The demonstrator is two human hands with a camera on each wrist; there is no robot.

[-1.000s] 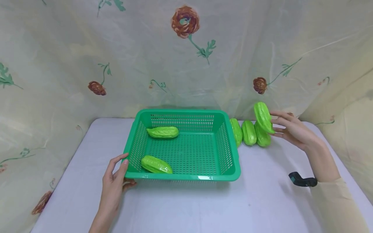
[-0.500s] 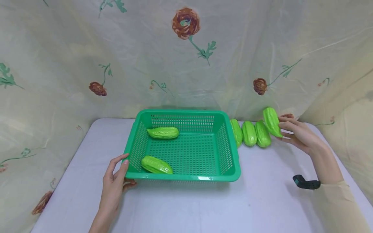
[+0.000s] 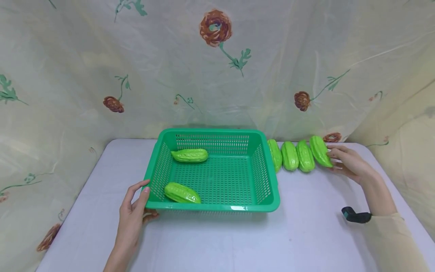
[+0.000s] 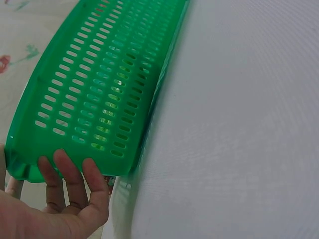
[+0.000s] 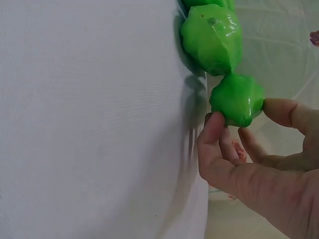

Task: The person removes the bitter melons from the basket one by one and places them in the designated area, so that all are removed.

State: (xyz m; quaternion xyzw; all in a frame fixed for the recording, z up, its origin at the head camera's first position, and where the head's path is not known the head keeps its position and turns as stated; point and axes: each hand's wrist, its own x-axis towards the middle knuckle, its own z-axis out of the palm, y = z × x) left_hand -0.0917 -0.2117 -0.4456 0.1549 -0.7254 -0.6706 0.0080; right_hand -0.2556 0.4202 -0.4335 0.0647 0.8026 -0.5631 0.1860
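A green slotted plastic basket (image 3: 221, 207) stands mid-table, with two bright green bitter melons inside, one at the back (image 3: 189, 155) and one at the front left (image 3: 182, 192). My left hand (image 3: 131, 211) grips its front left corner; in the left wrist view, fingers (image 4: 70, 174) press the outer wall. Right of the basket, a row of bitter melons includes a middle one (image 3: 290, 156) and another (image 3: 306, 156). At the row's right end, my right hand (image 3: 350, 162) pinches a bitter melon (image 3: 320, 151) between thumb and fingers. Whether this melon touches the cloth, I cannot tell.
A white cloth (image 3: 238, 245) covers the table. Behind it hangs a flower-patterned curtain (image 3: 163, 75), close to the basket's back rim and the melon row. The leftmost melon (image 3: 274, 155) of the row is partly hidden by the basket's right wall.
My right hand has carried its bitter melon rightward from above the row, then down beside the row's right end. The left hand and the basket have stayed put.
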